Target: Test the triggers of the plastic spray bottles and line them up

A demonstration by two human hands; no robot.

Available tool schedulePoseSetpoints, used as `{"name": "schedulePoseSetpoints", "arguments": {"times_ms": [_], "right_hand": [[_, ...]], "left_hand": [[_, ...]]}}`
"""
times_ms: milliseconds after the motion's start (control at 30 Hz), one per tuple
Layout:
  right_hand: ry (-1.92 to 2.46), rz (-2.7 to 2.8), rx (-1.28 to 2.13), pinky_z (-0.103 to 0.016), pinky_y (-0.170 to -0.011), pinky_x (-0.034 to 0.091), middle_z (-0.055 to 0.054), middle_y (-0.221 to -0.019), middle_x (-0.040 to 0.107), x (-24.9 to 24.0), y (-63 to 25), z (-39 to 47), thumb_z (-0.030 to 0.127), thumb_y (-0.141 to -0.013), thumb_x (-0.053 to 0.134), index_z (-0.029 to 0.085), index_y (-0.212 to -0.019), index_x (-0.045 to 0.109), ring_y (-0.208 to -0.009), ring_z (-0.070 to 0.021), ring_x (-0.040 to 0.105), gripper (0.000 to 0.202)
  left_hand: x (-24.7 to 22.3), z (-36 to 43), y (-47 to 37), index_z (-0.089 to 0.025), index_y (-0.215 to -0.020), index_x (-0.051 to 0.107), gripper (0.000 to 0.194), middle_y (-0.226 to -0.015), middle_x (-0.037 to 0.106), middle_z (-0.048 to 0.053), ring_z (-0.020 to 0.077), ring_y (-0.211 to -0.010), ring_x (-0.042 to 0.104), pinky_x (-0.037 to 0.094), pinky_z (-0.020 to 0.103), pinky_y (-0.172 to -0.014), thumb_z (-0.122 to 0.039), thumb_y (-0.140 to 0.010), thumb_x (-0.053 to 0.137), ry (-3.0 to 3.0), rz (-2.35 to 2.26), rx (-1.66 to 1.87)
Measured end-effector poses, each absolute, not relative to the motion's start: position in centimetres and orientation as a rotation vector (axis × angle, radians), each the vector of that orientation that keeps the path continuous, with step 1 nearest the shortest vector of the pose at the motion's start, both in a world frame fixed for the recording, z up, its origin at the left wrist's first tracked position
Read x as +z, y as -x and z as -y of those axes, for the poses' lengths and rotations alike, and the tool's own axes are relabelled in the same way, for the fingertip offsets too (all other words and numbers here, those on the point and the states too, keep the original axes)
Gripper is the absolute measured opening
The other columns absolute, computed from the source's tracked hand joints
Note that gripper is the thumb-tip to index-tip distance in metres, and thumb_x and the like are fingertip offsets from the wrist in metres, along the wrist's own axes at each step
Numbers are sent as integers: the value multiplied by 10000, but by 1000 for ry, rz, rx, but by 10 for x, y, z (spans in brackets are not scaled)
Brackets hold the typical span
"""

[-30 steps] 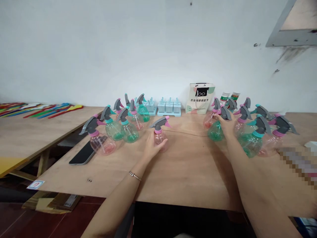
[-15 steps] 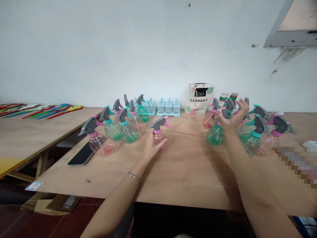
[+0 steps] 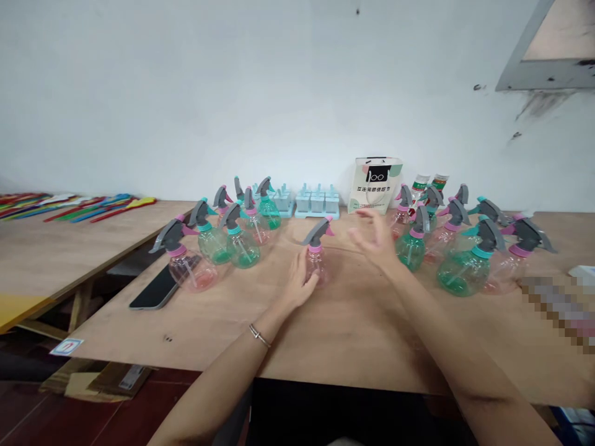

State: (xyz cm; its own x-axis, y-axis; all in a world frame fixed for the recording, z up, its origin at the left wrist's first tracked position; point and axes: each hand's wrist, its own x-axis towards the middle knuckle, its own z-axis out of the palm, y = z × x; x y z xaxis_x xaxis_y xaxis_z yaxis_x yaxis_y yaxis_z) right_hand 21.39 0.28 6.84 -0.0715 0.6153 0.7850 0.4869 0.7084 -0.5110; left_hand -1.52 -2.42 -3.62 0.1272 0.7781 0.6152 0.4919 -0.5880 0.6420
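My left hand [image 3: 302, 279] is wrapped round the body of a clear pink spray bottle [image 3: 318, 265] with a grey and pink trigger head, upright at the table's middle. To its right, my right hand [image 3: 374, 238] is in the air, fingers apart, holding nothing. Just beyond it on the right stands a green bottle with a pink collar [image 3: 409, 251], among several green and pink spray bottles such as the large green one [image 3: 458, 272]. On the left is another group, with a green bottle [image 3: 242, 249] and a pink one [image 3: 195, 272] in front.
A dark phone [image 3: 155, 290] lies at the left of the wooden table [image 3: 297, 347]. Light blue moulds [image 3: 317, 203] and a paper bag [image 3: 374, 186] stand by the wall. Colourful strips [image 3: 100, 207] lie on another table at the left.
My right hand has moved left, away from the right-hand bottles, into the space beside the middle bottle. My left hand and the pink bottle have shifted slightly right.
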Motion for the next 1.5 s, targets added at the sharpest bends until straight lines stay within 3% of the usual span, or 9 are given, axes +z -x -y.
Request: {"name": "schedulePoseSetpoints", "arguments": {"times_ms": [100,167,367,533,733,900,1167,1367,1500], "right_hand": [[918,1815,568,-563,-1123,374,-178,-1514,416,55,-172,5,566,-581,847,259,-1430,384,-1348,-369,479,1014],[934,1759,714,-548,-1135,367,-176,-1552,364,46,-156,9,583,-563,853,275,-1479,314,-1371,-359,457,1106],[887,1537,723,-465,-1157,362,-130,-1355,591,37,-144,15,517,-785,678,266,-1323,517,-1307,-275,541,615],[913,1338,1077,-463,-995,488,-66,-1101,743,58,-162,10,440,-695,751,283,-1049,680,-1149,-273,647,394],[769,1278,1292,-357,-880,524,-13,-1016,775,87,-183,18,377,-641,806,290,-1066,708,-1004,-220,698,445],[755,1261,1411,-258,-573,472,-19,-1007,774,106,-194,34,340,-651,787,278,-1099,703,-922,-225,718,459],[677,1282,1364,-255,-497,442,-33,-837,750,113,-196,31,536,-695,752,236,-875,708,-764,-202,698,353],[709,1155,1245,-226,-434,382,0,-635,667,114,-194,30,491,-685,746,210,-730,633,-556,-129,594,306],[653,1133,1252,-227,-502,441,-2,-689,690,112,-195,26,472,-693,737,209,-770,649,-621,-133,634,287]], "left_hand": [[-39,33,1,-219,-1424,410,614,-1294,541,154,311,-1236,535,437,495,-1046,-417,-881,617,-2218,-1335,1379],[-42,37,-7,-207,-1364,472,654,-1188,570,148,327,-1153,566,461,499,-977,-505,-823,686,-2250,-1433,1380],[-43,40,-7,-196,-1320,508,902,-1242,558,188,372,-1163,541,423,528,-981,-673,-609,791,-2476,-1404,1434],[-13,26,47,-190,-1366,402,649,-1371,446,186,333,-1357,414,292,530,-1160,-480,-842,652,-2085,-1611,2030],[11,-2,122,-123,-1451,237,799,-1543,267,261,365,-1496,226,167,594,-1217,-383,-825,659,-1502,-2095,2217],[6,-12,127,-109,-1452,304,802,-1483,435,246,420,-1402,388,249,630,-1160,-347,-801,708,-1518,-2150,1819],[-9,-4,70,-152,-1244,503,603,-1295,535,201,407,-1276,481,379,582,-1049,-421,-762,746,-1755,-2215,1566],[-29,3,35,-203,-1121,482,530,-1124,584,151,349,-1135,555,396,547,-993,-409,-740,789,-1939,-1772,1684],[-36,0,35,-225,-1049,499,519,-1029,597,110,334,-1075,589,422,535,-962,-419,-696,827,-1911,-1702,1751]]}}
